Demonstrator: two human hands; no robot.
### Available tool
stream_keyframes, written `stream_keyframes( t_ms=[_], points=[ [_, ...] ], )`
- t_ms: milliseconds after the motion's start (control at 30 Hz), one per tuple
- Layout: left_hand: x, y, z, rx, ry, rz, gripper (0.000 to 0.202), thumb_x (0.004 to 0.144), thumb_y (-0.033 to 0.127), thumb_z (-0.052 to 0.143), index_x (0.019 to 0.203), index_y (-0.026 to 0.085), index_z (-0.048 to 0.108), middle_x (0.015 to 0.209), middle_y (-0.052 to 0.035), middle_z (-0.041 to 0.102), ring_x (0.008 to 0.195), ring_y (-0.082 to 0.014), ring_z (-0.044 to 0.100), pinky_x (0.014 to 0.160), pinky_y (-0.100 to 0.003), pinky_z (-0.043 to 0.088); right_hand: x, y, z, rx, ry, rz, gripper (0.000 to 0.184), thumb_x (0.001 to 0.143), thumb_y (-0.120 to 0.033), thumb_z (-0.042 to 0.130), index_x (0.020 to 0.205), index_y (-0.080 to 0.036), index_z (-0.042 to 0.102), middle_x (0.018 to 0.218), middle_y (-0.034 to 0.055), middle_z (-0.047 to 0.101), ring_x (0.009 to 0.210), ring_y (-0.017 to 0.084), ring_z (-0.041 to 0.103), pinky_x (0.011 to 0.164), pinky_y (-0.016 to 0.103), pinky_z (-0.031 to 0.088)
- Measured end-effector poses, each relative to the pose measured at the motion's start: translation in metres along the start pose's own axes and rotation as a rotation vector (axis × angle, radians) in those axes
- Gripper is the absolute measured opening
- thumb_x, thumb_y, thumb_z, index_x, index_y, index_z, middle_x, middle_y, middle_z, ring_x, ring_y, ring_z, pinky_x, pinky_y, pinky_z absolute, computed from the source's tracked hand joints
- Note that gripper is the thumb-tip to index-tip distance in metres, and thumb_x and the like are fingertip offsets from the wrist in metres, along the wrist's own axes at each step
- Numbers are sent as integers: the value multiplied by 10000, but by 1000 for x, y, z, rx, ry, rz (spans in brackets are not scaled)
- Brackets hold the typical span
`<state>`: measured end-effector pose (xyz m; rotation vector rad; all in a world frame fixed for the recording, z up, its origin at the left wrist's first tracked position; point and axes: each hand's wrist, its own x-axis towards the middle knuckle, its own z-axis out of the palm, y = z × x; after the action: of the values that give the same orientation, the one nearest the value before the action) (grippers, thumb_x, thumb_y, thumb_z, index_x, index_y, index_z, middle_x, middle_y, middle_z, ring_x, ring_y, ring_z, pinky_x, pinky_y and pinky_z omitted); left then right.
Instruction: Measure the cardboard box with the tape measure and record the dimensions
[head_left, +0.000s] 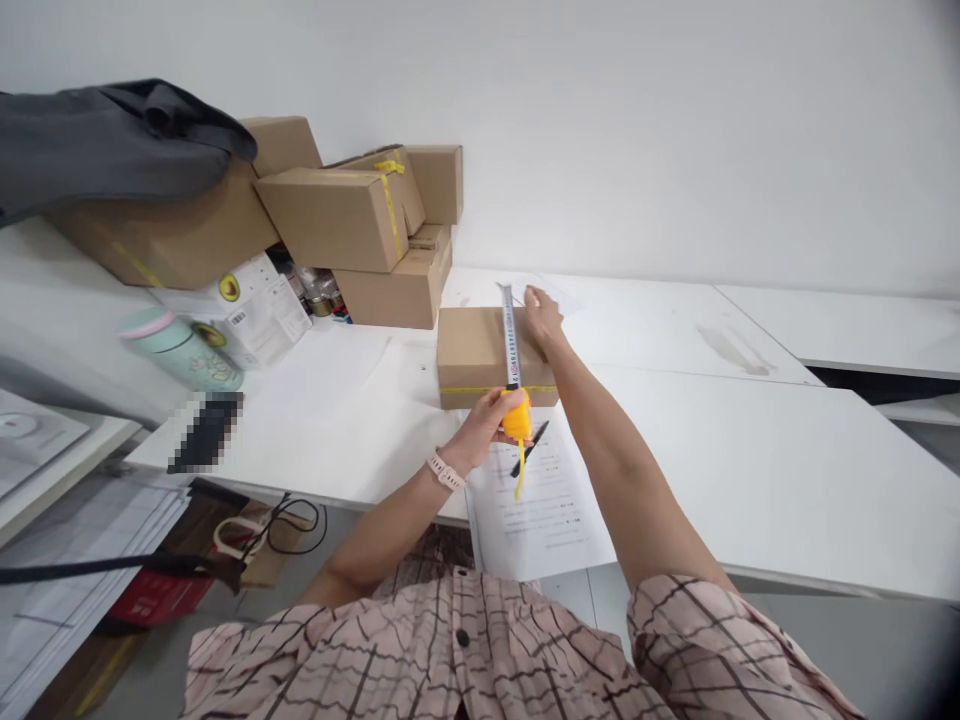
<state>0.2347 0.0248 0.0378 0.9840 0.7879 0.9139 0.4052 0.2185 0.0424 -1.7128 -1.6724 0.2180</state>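
Note:
A yellow tape measure (516, 416) is in my left hand (481, 432), closed around its case at the near edge of a small cardboard box (471, 345). Its blade (511, 340) is drawn out across the top of the box, and the hooked end reaches past the far edge. My right hand (545, 318) has its fingers curled at the far right corner of the box, beside the blade's end. Under the tape case, a black pen (529, 448) lies on a printed sheet (547, 510) that hangs over the table's front edge.
Stacked cardboard boxes (330, 215) stand at the back left, with a dark grey bag (112, 150) on top. A mint green bottle (184, 350) leans near a white carton (262, 310). The white table (712, 430) extends right. Cables (292, 520) hang below its left front edge.

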Motion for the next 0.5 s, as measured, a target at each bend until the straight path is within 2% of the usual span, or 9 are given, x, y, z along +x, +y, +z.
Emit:
stream_keyframes(
  t_ms=[67, 100, 167, 233, 300, 367, 500],
  points=[
    [-11, -5, -15, 118, 131, 149, 474, 759, 497, 752, 1065, 184, 569, 941, -47, 622, 750, -143, 623, 633, -270, 571, -10, 18, -18, 71, 127, 142, 657, 996, -553, 118, 1405, -208, 499, 1399, 132, 580, 1280, 292, 517, 1088, 467, 367],
    [-15, -7, -23, 176, 224, 226, 502, 752, 474, 768, 1119, 206, 554, 970, -38, 624, 769, -133, 615, 644, -242, 556, -17, 28, -26, 86, 149, 224, 663, 991, -562, 127, 1384, -199, 519, 1370, 147, 598, 1253, 302, 537, 1069, 474, 384],
    [-18, -12, -42, 266, 412, 342, 563, 737, 437, 791, 1193, 239, 526, 1003, -23, 623, 801, -122, 605, 665, -210, 534, -37, 47, -37, 109, 110, 338, 686, 974, -611, 149, 1308, -193, 578, 1300, 172, 634, 1188, 319, 574, 1018, 483, 422],
    [-14, -14, -58, 277, 534, 378, 558, 726, 426, 794, 1182, 242, 530, 1016, -18, 617, 813, -120, 603, 670, -205, 526, -59, 58, -42, 184, 11, 340, 718, 956, -667, 153, 1280, -201, 594, 1302, 165, 635, 1158, 306, 595, 968, 449, 464],
    [-6, -11, -69, 224, 539, 358, 484, 726, 429, 782, 1100, 220, 557, 1020, -22, 609, 795, -117, 603, 655, -216, 529, -77, 58, -44, 283, -109, 274, 765, 946, -706, 111, 1304, -215, 576, 1331, 136, 628, 1135, 276, 614, 912, 399, 502],
    [3, 0, -76, 158, 495, 324, 429, 723, 434, 773, 1014, 199, 564, 1002, -28, 605, 736, -110, 603, 622, -239, 539, -85, 49, -48, 305, -175, 214, 807, 935, -734, 74, 1334, -228, 560, 1347, 116, 626, 1123, 265, 623, 886, 377, 514],
    [16, 39, -85, 130, 436, 329, 410, 725, 441, 777, 964, 196, 551, 901, -9, 597, 616, -98, 599, 566, -272, 555, -69, 17, -66, 71, -140, 162, 802, 914, -773, 168, 1341, -233, 579, 1348, 137, 627, 1176, 320, 597, 971, 436, 458]
  ],
)
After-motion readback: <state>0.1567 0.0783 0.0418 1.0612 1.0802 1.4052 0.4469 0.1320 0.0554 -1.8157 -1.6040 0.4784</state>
